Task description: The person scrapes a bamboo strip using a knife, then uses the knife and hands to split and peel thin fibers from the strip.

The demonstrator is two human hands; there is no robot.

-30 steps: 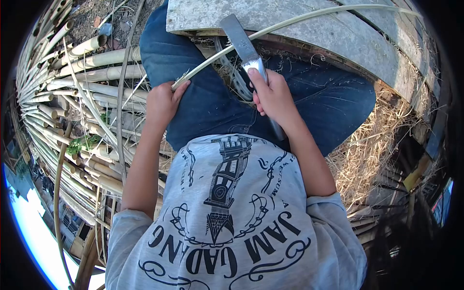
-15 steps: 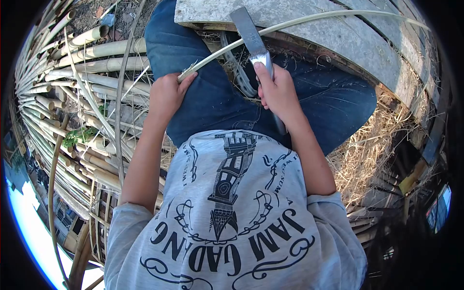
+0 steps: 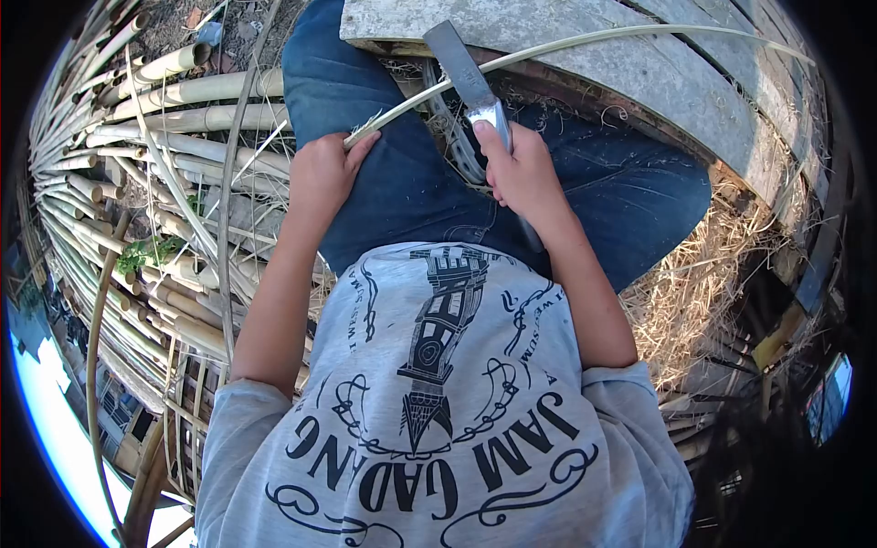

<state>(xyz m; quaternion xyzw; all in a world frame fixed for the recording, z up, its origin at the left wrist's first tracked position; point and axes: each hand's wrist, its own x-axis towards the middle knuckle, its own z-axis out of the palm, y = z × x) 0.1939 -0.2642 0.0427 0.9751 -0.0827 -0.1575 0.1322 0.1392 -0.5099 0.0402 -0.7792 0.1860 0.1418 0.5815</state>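
Observation:
My left hand (image 3: 320, 173) is closed round the near end of a long, pale bamboo strip (image 3: 585, 36), above my left thigh. Frayed fibres stick up from the strip just beyond my fingers. The strip bends away to the upper right, over a wooden platform. A broad-bladed knife (image 3: 461, 71) is in my closed right hand (image 3: 523, 169), thumb along the metal at the base of its blade. The blade crosses the strip, its squared tip pointing up and left. Most of the handle is hidden by my hand; its end shows below.
The grey plank platform (image 3: 594, 87) borders my knees at the top. Many bamboo poles (image 3: 196, 123) lie on the left, with a thin curved stick (image 3: 227, 183) across them. Straw-like shavings (image 3: 699, 292) cover the ground at right. My jeans (image 3: 621, 192) carry loose fibres.
The knife blade has shifted slightly left and down along the strip. My left hand and the strip's held end appear a little further right. Both grips stay the same.

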